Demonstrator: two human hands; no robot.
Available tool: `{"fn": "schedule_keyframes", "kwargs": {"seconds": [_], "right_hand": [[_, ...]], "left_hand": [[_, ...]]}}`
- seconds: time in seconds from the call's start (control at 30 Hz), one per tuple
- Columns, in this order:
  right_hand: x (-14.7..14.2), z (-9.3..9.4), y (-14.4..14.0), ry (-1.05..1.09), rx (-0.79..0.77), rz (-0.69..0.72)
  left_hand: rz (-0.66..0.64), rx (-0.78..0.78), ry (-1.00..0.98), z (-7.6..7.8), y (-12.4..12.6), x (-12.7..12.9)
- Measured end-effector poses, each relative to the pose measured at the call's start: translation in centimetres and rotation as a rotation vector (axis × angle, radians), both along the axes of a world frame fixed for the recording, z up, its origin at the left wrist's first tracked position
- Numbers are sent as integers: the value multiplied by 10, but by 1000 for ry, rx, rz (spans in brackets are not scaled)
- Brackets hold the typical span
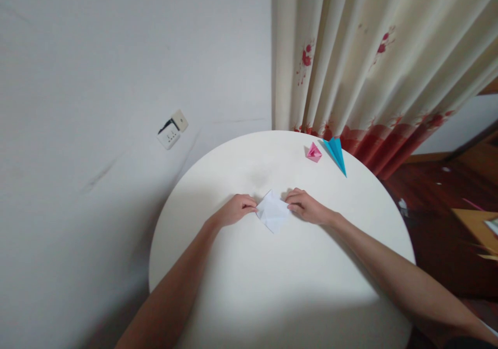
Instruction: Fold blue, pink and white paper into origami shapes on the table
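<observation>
Between my hands is a folded sheet of white paper (273, 212), roughly diamond-shaped, with crease lines on its face. My left hand (235, 209) pinches its left corner between thumb and fingers. At the opposite corner, my right hand (305, 205) grips the paper the same way. The top and bottom corners of the paper stick out free. Whether the sheet rests on the table or is held slightly above it, I cannot tell.
The round white table (241, 297) stands close to the wall. Near its far right edge lie a pink folded paper piece (314, 153) and a blue paper plane (336, 155). A floral curtain (350, 53) hangs behind them. A wall socket (168, 136) is at left.
</observation>
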State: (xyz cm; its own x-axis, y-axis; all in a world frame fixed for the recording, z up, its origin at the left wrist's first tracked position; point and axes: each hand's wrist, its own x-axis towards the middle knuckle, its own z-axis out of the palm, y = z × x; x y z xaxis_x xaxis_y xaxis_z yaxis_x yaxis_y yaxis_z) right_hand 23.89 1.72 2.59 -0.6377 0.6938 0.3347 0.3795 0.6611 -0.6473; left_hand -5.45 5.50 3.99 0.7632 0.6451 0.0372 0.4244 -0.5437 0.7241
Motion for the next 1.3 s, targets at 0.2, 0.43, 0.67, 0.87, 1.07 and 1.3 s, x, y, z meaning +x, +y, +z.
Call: {"fn": "schedule_keyframes", "kwargs": {"seconds": [0.2, 0.43, 0.67, 0.87, 1.07, 1.3], "right_hand": [[-6, -5, -3, 13, 3, 6], [-11, -3, -10, -54, 22, -64], [-21, 2, -16, 45, 11, -14], [-28, -8, -18, 162, 14, -198], [-32, -13, -20, 35, 27, -338], [-35, -10, -30, -125, 71, -256]], "left_hand": [[-120, 153, -20, 6, -4, 6], [-158, 261, 11, 8, -16, 15], [-121, 179, 3, 12, -33, 28], [-100, 46, -102, 8, -33, 30], [62, 95, -48, -5, -27, 27], [-101, 266, 281, -15, -26, 19]]}}
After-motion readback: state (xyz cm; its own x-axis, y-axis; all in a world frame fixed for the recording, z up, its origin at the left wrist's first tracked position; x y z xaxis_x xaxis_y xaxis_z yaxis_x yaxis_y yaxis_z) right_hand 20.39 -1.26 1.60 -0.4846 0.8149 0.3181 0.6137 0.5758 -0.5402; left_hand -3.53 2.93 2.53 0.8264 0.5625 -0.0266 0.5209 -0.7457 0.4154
